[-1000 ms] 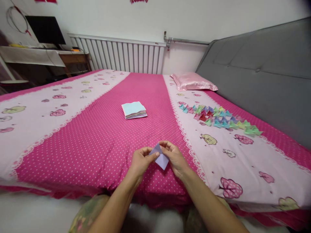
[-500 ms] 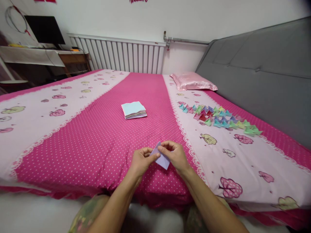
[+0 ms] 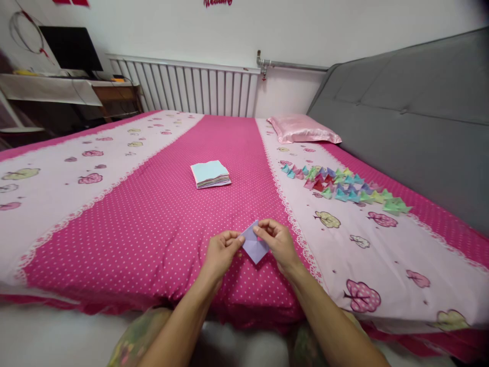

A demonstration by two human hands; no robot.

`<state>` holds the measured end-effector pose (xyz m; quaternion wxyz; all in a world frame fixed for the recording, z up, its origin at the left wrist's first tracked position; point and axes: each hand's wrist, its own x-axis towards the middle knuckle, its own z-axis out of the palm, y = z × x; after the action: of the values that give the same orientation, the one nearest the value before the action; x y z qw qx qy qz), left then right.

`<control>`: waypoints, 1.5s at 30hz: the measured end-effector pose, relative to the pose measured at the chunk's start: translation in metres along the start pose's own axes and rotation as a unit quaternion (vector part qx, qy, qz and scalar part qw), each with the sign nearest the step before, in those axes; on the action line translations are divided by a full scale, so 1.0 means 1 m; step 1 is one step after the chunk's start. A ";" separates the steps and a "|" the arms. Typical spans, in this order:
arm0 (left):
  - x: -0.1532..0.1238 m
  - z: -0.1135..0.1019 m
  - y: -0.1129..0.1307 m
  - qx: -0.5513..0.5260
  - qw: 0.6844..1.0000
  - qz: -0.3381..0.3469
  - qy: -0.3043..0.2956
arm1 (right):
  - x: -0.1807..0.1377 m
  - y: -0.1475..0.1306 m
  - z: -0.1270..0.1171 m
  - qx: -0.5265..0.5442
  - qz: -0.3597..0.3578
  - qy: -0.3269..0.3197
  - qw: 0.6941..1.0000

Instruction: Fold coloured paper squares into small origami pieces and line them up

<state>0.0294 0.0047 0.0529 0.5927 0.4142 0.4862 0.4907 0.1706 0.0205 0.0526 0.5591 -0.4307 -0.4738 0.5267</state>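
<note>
A small lilac folded paper (image 3: 254, 245) is pinched between both of my hands just above the near edge of the bed. My left hand (image 3: 220, 253) grips its left corner with thumb and fingers closed. My right hand (image 3: 278, 243) pinches its upper right side. Farther up the pink dotted bedsheet (image 3: 160, 219) lies a stack of coloured paper squares (image 3: 210, 174) with a pale blue sheet on top. To the right, several folded paper pieces (image 3: 344, 186) in green, blue, pink and red lie in a loose row.
A pink satin pillow (image 3: 303, 129) lies at the head of the bed by the grey padded headboard (image 3: 412, 112). A white radiator (image 3: 191, 89) runs along the far wall. A desk with a dark monitor (image 3: 71, 48) stands at the far left.
My hands have turned and shifted the lilac paper slightly; it now shows as a flatter diamond. My right fingers moved up to its top edge. The stack and folded pieces have not moved.
</note>
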 end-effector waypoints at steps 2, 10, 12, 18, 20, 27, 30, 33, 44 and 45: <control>-0.001 0.000 0.001 0.005 1.000 -0.003 -0.002 | 0.000 0.000 -0.001 0.001 -0.003 0.004 1.000; -0.003 0.002 0.004 0.015 1.000 -0.018 0.000 | 0.003 0.000 -0.004 -0.026 -0.041 0.031 0.998; -0.004 0.002 0.003 0.024 0.999 -0.023 -0.001 | 0.003 0.001 -0.004 -0.023 -0.040 0.034 0.998; -0.004 0.001 0.003 0.034 0.999 -0.018 0.008 | 0.002 0.001 -0.003 -0.025 0.008 0.009 1.000; -0.004 0.000 0.003 0.012 0.999 -0.020 0.022 | 0.001 0.000 -0.004 -0.049 0.019 -0.014 0.999; -0.004 -0.002 0.007 0.000 0.998 -0.019 0.055 | 0.001 -0.003 -0.007 -0.169 -0.033 -0.056 0.983; -0.005 -0.002 0.008 0.007 0.998 -0.022 0.056 | 0.002 -0.003 -0.008 -0.183 -0.036 -0.055 0.981; -0.005 -0.002 0.008 0.007 0.998 -0.021 0.052 | 0.002 -0.004 -0.007 -0.175 -0.038 -0.056 0.982; -0.001 -0.008 0.011 -0.050 0.992 0.004 0.112 | -0.003 -0.004 0.000 0.018 0.067 -0.101 0.992; -0.001 -0.008 0.010 -0.063 0.992 0.001 0.113 | -0.003 -0.004 0.002 0.030 0.070 -0.109 0.991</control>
<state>0.0195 0.0060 0.0616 0.5580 0.3185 0.5178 0.5649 0.1695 0.0167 0.0563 0.4784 -0.3861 -0.4846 0.6223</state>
